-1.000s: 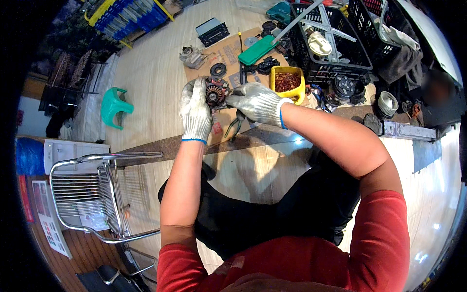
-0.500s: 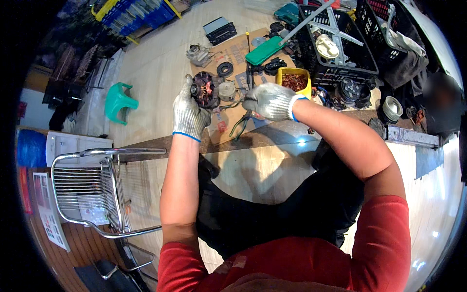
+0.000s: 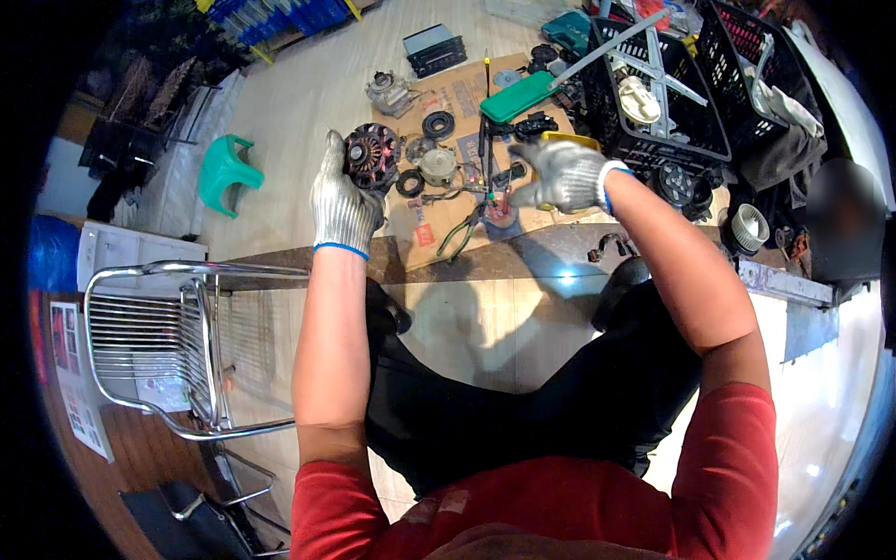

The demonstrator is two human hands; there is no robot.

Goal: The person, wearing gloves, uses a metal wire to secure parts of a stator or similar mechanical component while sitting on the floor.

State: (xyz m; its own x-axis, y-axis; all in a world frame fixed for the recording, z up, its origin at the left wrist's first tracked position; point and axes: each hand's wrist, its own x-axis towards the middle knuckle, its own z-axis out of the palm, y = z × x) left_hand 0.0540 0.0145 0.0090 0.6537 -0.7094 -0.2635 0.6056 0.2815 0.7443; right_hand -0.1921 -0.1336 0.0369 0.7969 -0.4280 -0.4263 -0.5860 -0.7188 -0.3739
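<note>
My left hand (image 3: 347, 201), in a white knit glove with a blue cuff, grips a round motor part with copper windings (image 3: 371, 157) and holds its wound face up. My right hand (image 3: 567, 177), gloved alike, hovers over the yellow container (image 3: 581, 140) and hides most of it. Its thumb and fingers are apart, and I see nothing between them. Pliers with green handles (image 3: 457, 238) lie on the cardboard (image 3: 403, 224) between my hands. Near the motor part lie a black ring (image 3: 410, 183) and a silvery round housing (image 3: 436, 168).
Another black ring (image 3: 438, 124), a metal motor housing (image 3: 390, 93) and a green flat-headed tool (image 3: 519, 97) lie farther back. Black crates (image 3: 663, 140) stand at the right, near a white fan wheel (image 3: 749, 227). At left are a green stool (image 3: 230, 175) and a metal chair (image 3: 149, 341).
My right hand has moved right, away from the motor part to the yellow container, and its fingers have spread. My left hand has tilted the motor part, turning its wound face toward me.
</note>
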